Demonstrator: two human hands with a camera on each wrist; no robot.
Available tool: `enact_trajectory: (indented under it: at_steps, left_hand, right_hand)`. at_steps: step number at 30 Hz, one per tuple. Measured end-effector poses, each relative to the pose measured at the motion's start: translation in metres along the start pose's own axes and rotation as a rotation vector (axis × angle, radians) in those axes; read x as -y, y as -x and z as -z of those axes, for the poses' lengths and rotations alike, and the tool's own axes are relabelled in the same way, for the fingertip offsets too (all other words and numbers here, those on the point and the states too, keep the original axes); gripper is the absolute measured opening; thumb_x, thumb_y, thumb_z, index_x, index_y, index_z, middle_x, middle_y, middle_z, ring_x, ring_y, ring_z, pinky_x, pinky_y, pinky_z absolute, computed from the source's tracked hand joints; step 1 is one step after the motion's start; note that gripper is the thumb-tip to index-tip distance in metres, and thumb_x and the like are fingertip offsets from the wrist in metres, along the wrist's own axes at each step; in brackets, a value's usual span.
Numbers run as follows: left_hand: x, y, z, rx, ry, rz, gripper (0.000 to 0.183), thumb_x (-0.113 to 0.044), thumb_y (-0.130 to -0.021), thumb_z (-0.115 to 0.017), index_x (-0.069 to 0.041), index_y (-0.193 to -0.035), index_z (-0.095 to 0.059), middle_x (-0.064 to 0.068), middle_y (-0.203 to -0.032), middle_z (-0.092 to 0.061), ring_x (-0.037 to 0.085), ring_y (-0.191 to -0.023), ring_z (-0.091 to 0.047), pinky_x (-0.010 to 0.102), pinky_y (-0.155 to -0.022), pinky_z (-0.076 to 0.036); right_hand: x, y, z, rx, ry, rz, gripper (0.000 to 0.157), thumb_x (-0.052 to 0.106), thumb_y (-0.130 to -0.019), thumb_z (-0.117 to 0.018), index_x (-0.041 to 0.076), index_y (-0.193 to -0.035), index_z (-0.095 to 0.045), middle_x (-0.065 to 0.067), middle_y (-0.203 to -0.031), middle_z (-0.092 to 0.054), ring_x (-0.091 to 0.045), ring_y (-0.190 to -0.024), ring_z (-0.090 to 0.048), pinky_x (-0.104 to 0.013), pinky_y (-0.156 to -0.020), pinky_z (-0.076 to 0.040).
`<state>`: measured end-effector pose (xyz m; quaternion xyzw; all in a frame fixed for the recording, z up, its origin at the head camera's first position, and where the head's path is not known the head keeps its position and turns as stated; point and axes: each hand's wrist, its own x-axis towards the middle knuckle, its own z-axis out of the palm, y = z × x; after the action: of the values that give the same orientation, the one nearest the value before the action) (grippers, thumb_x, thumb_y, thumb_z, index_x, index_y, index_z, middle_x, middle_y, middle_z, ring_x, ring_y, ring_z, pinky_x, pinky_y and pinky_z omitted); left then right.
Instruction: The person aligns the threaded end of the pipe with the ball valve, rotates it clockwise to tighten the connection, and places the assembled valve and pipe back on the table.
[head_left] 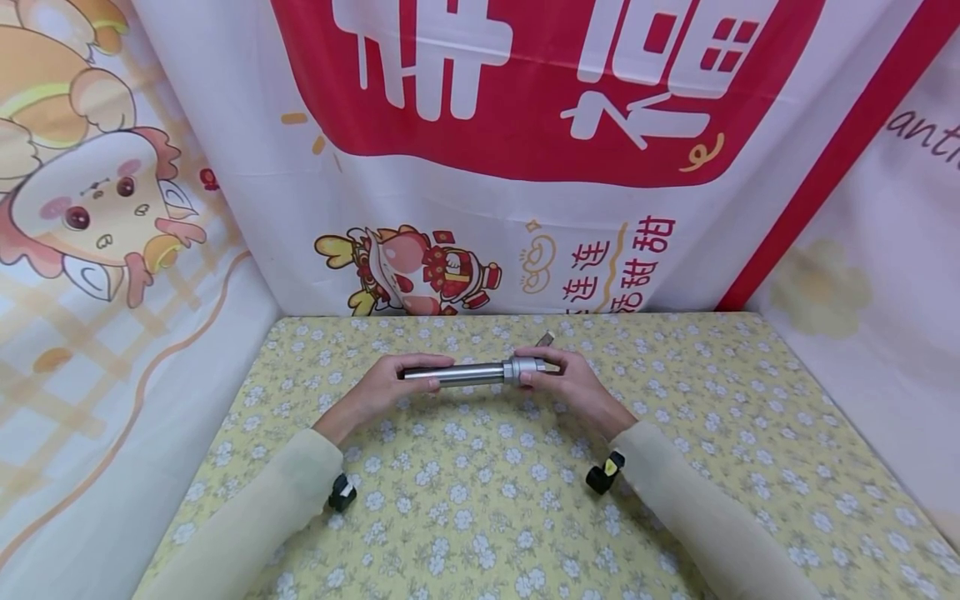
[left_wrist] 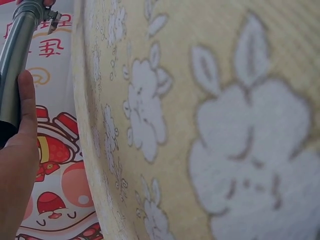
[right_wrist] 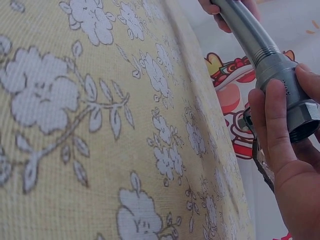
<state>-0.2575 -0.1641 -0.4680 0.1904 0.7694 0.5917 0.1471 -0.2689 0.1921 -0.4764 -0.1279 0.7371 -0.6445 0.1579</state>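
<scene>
A shiny steel pipe [head_left: 474,374] lies crosswise in front of me, its right end at a grey metal ball valve [head_left: 513,372]. My left hand [head_left: 386,385] grips the pipe's left end, thumb along the near side. The right hand [head_left: 577,383] holds the valve body, its fingers and thumb around it. Pipe threads [right_wrist: 265,52] show just outside the valve in the right wrist view. The valve's lever handle [head_left: 546,339] sticks out past the right fingers, on the far side. In the left wrist view the pipe [left_wrist: 14,65] runs up from the hand.
Beneath the hands is a table with a yellow flowered cloth [head_left: 465,500]. A white printed curtain [head_left: 480,242] stands along its back edge, with more printed cloth [head_left: 187,350] at the left and a pale sheet [head_left: 840,350] at the right.
</scene>
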Motion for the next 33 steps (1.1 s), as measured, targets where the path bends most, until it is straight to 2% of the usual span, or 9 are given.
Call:
enact_trajectory:
  at_steps: [2,8,11,17,22,27,33]
  left_hand:
    - [-0.0002,0.0,-0.0004,-0.003,-0.005,-0.001,0.043,-0.022,-0.104,-0.077,-0.017,-0.146,-0.071,0.011,-0.155,-0.064,0.024,-0.124,-0.071,0.027,-0.1,-0.059]
    - [-0.0004,-0.0002,-0.0015,-0.012,0.002,-0.004,0.043,-0.019,-0.103,-0.078,-0.016,-0.145,-0.072,0.01,-0.157,-0.063,0.04,-0.138,-0.062,0.024,-0.1,-0.058]
    - [-0.0012,0.0001,-0.0018,-0.013,0.003,-0.01,0.043,-0.017,-0.103,-0.078,-0.016,-0.145,-0.072,0.01,-0.158,-0.062,0.043,-0.141,-0.06,0.023,-0.101,-0.057]
    - [0.0004,0.0004,-0.0018,-0.012,-0.003,-0.029,0.042,-0.013,-0.103,-0.077,-0.015,-0.145,-0.073,0.01,-0.16,-0.06,0.042,-0.144,-0.058,0.021,-0.1,-0.057]
    - [0.0013,0.0007,-0.0023,-0.016,-0.014,-0.047,0.042,-0.01,-0.103,-0.076,-0.015,-0.144,-0.073,0.011,-0.159,-0.06,0.042,-0.142,-0.06,0.022,-0.1,-0.057]
    - [0.002,0.0007,-0.0023,-0.026,-0.028,-0.035,0.045,-0.006,-0.103,-0.075,-0.017,-0.147,-0.07,0.01,-0.158,-0.061,0.04,-0.14,-0.06,0.023,-0.101,-0.056]
    - [0.0019,-0.0023,-0.0024,-0.022,-0.026,-0.018,0.052,-0.011,-0.101,-0.079,-0.017,-0.152,-0.066,0.009,-0.158,-0.061,0.035,-0.138,-0.062,0.026,-0.102,-0.056]
  right_hand:
    - [-0.0003,0.0001,-0.0001,-0.002,0.0,-0.002,0.053,0.033,-0.097,-0.086,0.018,-0.147,-0.07,-0.012,-0.145,-0.065,-0.028,-0.113,-0.078,-0.055,-0.106,-0.059]
    - [-0.0004,-0.0012,-0.0006,-0.004,-0.006,0.001,0.053,0.031,-0.098,-0.086,0.017,-0.147,-0.07,-0.012,-0.146,-0.064,-0.029,-0.115,-0.077,-0.053,-0.106,-0.06]
    - [0.0,-0.0016,-0.0006,-0.003,-0.012,0.007,0.054,0.029,-0.098,-0.085,0.015,-0.147,-0.069,-0.013,-0.147,-0.064,-0.027,-0.113,-0.078,-0.055,-0.107,-0.059]
    - [0.0007,-0.0017,-0.0012,-0.004,-0.025,0.002,0.051,0.028,-0.098,-0.086,0.016,-0.145,-0.071,-0.013,-0.147,-0.063,-0.028,-0.113,-0.078,-0.058,-0.109,-0.057]
    - [0.0015,-0.0017,-0.0014,0.005,-0.019,0.008,0.057,0.028,-0.098,-0.085,0.01,-0.15,-0.066,-0.014,-0.147,-0.062,-0.027,-0.112,-0.078,-0.055,-0.107,-0.059]
    - [0.0016,-0.0008,-0.0013,0.014,-0.009,0.016,0.059,0.029,-0.099,-0.084,0.011,-0.151,-0.065,-0.014,-0.148,-0.062,-0.027,-0.112,-0.078,-0.051,-0.105,-0.061]
    - [0.001,0.0003,-0.0002,-0.005,0.006,0.016,0.059,0.03,-0.099,-0.084,0.011,-0.151,-0.065,-0.013,-0.147,-0.063,-0.029,-0.112,-0.078,-0.053,-0.107,-0.06]
